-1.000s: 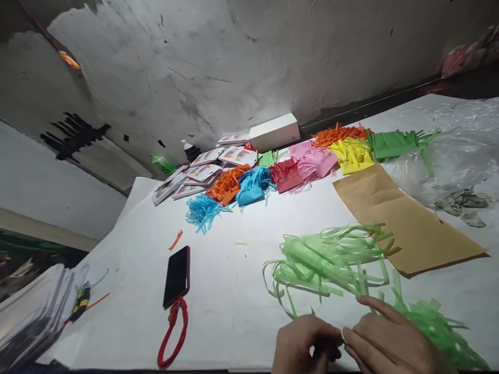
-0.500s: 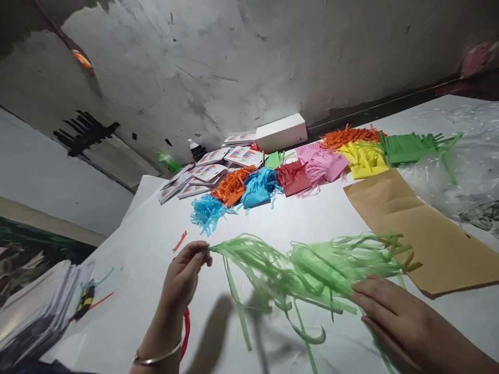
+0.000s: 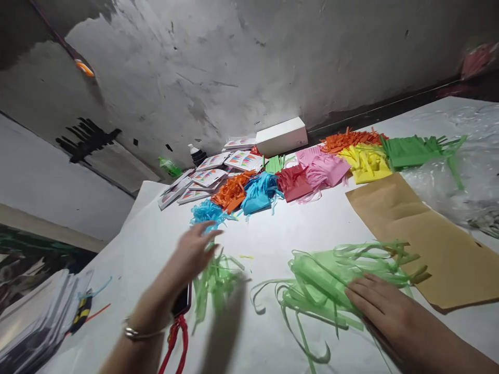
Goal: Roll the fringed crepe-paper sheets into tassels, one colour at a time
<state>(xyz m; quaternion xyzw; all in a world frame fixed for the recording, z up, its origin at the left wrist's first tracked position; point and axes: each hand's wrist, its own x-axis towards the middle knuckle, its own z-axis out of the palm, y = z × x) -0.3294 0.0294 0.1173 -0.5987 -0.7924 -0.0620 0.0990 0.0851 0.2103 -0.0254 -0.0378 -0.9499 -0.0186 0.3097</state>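
My left hand (image 3: 195, 248), slightly blurred, is raised over the left of the white table sheet. A light green tissue-paper tassel (image 3: 218, 280) hangs from its fingertips, blurred too. My right hand (image 3: 376, 306) rests flat, fingers stretched out, against the near right edge of a pile of light green fringed tissue paper (image 3: 323, 275). Loose strips from that pile curl over the sheet. Just past my left fingers lies a light blue tassel (image 3: 206, 212). Under my left wrist a phone (image 3: 183, 302) with a red cord strap (image 3: 174, 337) is partly hidden.
Fringed paper bundles line the back: orange (image 3: 234, 189), blue (image 3: 259, 193), red (image 3: 293, 183), pink (image 3: 327, 169), yellow (image 3: 366, 163) and green (image 3: 415, 150). Behind them are printed packets (image 3: 208, 177) and a white box (image 3: 281, 136). Brown paper (image 3: 424, 244) and clear plastic (image 3: 444, 182) lie right.
My left hand has drawn the green tassel away from the pile, leftward and apart from it. My right hand has stayed on the pile. The phone has come into view.
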